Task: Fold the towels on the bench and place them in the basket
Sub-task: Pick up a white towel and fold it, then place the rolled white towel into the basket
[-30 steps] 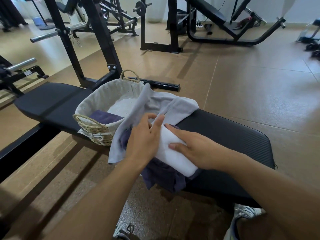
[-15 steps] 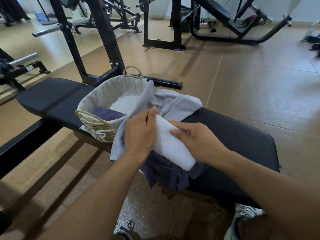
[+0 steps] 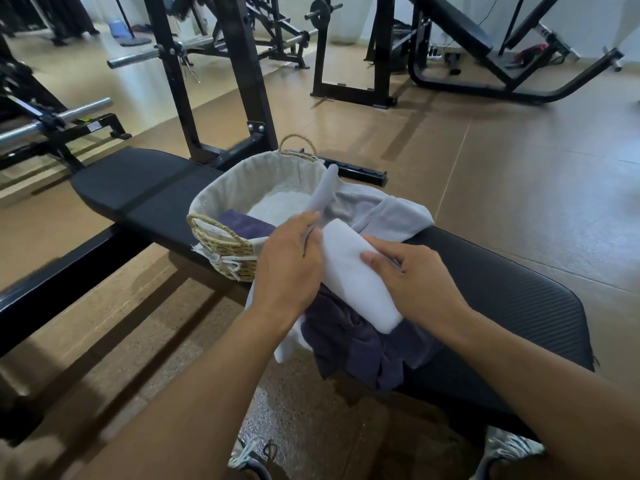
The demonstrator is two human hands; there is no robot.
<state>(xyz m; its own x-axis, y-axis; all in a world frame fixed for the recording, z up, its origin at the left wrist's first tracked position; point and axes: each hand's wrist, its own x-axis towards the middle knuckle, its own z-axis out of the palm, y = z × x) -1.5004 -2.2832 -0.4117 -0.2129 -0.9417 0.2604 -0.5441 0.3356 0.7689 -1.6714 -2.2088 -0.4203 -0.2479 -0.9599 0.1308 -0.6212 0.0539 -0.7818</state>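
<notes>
While left hand (image 3: 287, 268) now grips white towel (image 3: 353, 275) edge | right hand (image 3: 412, 282) still presses flat, fingers straight

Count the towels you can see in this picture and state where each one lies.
4. A folded purple towel in the basket; a folded white towel under both hands; a pale grey towel draped across the basket rim; a crumpled purple towel on the bench. More may be hidden.
</notes>
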